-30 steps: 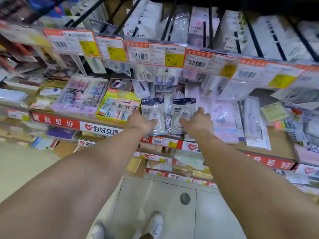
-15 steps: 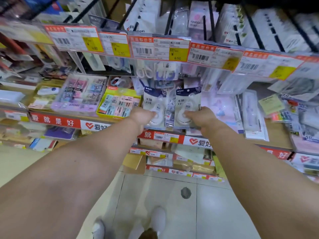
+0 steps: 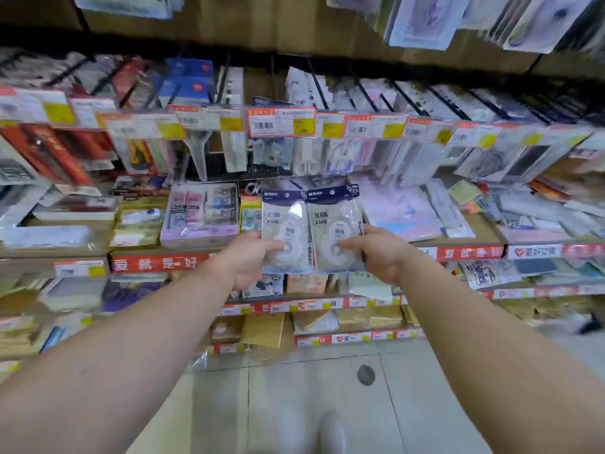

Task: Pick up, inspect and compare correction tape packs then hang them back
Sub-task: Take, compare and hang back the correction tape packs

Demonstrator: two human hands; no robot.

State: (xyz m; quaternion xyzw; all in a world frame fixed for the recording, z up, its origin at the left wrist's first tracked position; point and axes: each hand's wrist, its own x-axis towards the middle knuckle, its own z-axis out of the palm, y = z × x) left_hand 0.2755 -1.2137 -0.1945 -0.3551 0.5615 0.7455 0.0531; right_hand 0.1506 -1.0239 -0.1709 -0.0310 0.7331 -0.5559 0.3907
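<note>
Two correction tape packs, clear blisters with dark blue header cards, are held upright side by side in front of the shelves. My left hand (image 3: 250, 257) grips the left pack (image 3: 284, 221) at its lower left, thumb on the front. My right hand (image 3: 379, 252) grips the right pack (image 3: 334, 217) at its lower right, thumb across the white tape wheel. The two packs touch or slightly overlap along their inner edges. Both fronts face me.
Black hanging hooks with orange and yellow price tags (image 3: 281, 122) run across above the packs, loaded with stationery. A wooden shelf (image 3: 484, 231) with red label strips holds boxed erasers (image 3: 201, 211) and pouches. Lower shelves and a tiled floor (image 3: 294, 394) lie below.
Both hands have drawn the two packs back from the shelf toward me and brought them together. The view has tilted up and pulled back, showing more of the hook rows.
</note>
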